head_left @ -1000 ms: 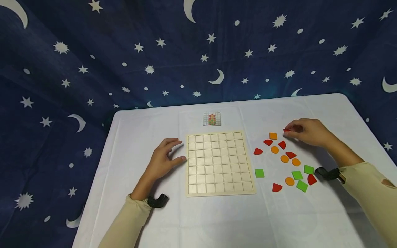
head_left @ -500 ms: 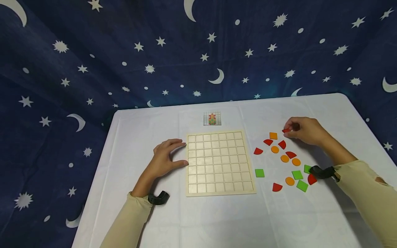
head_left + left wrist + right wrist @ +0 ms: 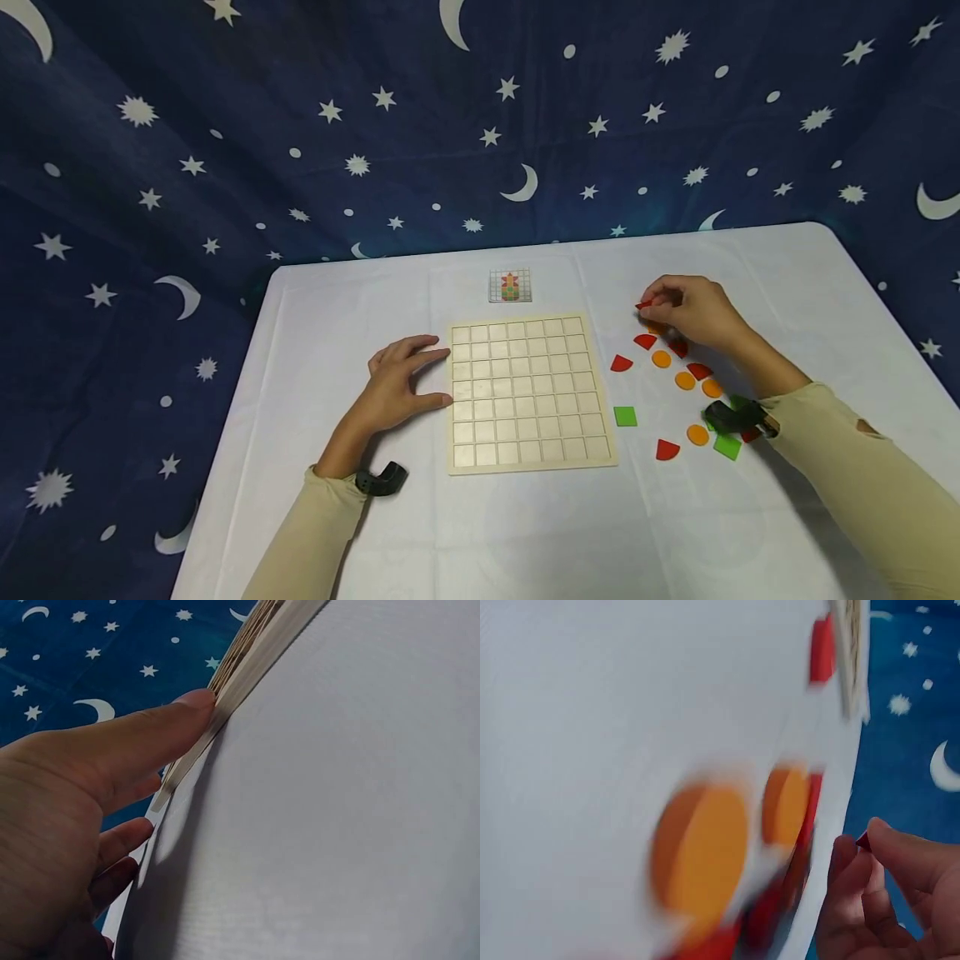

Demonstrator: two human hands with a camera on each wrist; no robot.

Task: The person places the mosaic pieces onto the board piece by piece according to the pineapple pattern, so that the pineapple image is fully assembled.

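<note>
A pale wooden grid board (image 3: pixel 528 392) lies flat in the middle of the white table (image 3: pixel 525 533). My left hand (image 3: pixel 401 379) rests open on the cloth, its thumb (image 3: pixel 161 724) pressed against the board's left edge (image 3: pixel 225 697). My right hand (image 3: pixel 686 308) is raised right of the board and pinches a small red piece (image 3: pixel 643 305) between fingertips; in the right wrist view the red piece (image 3: pixel 863 840) shows as a sliver. Loose red (image 3: pixel 621 363), orange (image 3: pixel 661 358) and green (image 3: pixel 625 416) pieces lie under and around that hand.
A small pattern card (image 3: pixel 510 286) lies beyond the board's far edge. A dark blue star-and-moon cloth (image 3: pixel 375 125) hangs behind and beside the table. An orange disc (image 3: pixel 697 434) and a red piece (image 3: pixel 667 450) lie near my right forearm.
My right hand has moved left towards the board, carrying the red piece over the loose pieces. The left hand has stayed at the board's left edge.
</note>
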